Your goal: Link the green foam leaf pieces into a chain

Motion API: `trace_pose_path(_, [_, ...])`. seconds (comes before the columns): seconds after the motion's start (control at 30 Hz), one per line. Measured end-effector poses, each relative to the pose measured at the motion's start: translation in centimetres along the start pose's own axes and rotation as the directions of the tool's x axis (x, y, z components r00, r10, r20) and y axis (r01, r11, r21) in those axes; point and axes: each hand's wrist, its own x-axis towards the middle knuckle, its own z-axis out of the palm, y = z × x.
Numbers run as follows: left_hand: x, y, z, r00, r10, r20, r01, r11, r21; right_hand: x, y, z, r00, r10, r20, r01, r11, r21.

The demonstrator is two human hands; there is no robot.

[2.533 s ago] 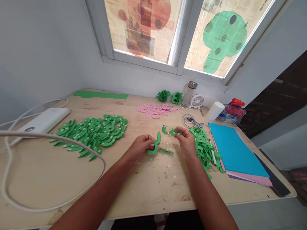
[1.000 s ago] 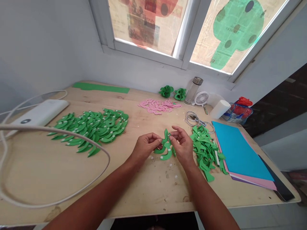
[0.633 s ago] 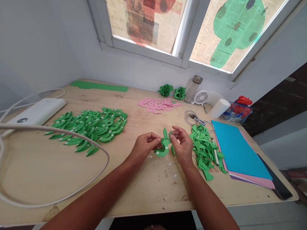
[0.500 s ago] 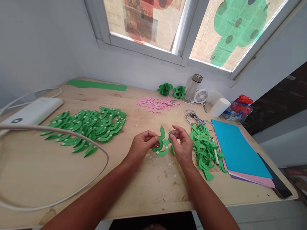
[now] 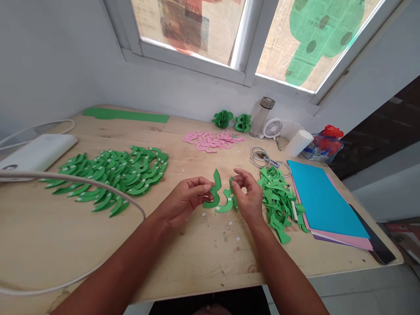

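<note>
My left hand (image 5: 187,193) pinches a curved green paper cutout (image 5: 215,189) whose pointed tip stands up past the fingers. A hand's width to the right, my right hand (image 5: 248,194) has thumb and finger closed on another green paper cutout (image 5: 226,205) with small white squares on it. Part of that piece is behind the thumb; I cannot tell whether it is one layer or more. Both cutouts are just above the table. To the left lies a wide heap of similar green cutouts (image 5: 144,177) with white squares. Green paper scraps (image 5: 277,201) are piled right of my right hand.
Pink cutouts (image 5: 213,141), two green paper balls (image 5: 222,119), a bottle (image 5: 262,116) and a small fan (image 5: 273,127) stand or lie at the back. Tape rolls (image 5: 260,157) and blue sheets (image 5: 324,199) are at right. A white cable (image 5: 98,183) loops across the left.
My left hand has shifted slightly left with its cutout, widening the space from the right-hand piece. The right hand keeps its pinch. The whole view has turned a little.
</note>
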Motion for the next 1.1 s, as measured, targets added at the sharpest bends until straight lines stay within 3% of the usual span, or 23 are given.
trace_pose_path(0.2, [-0.2,0.0,0.0,0.985,-0.071,0.157,0.063,0.996,0.056,-0.1,-0.3,0.1,0.996,-0.074,0.057,0.075,0.997,-0.026])
trace_pose_path(0.37, [0.1,-1.0,0.0,0.988,-0.027,0.153,0.016,0.997,0.072,-0.2,-0.4,0.2,0.992,-0.077,0.102,0.078,0.997,-0.005])
trace_pose_path(1.1, [0.0,-1.1,0.6,0.987,-0.108,0.119,0.117,0.99,-0.076,-0.2,0.2,0.5,0.988,0.019,0.152,-0.042,0.988,0.15])
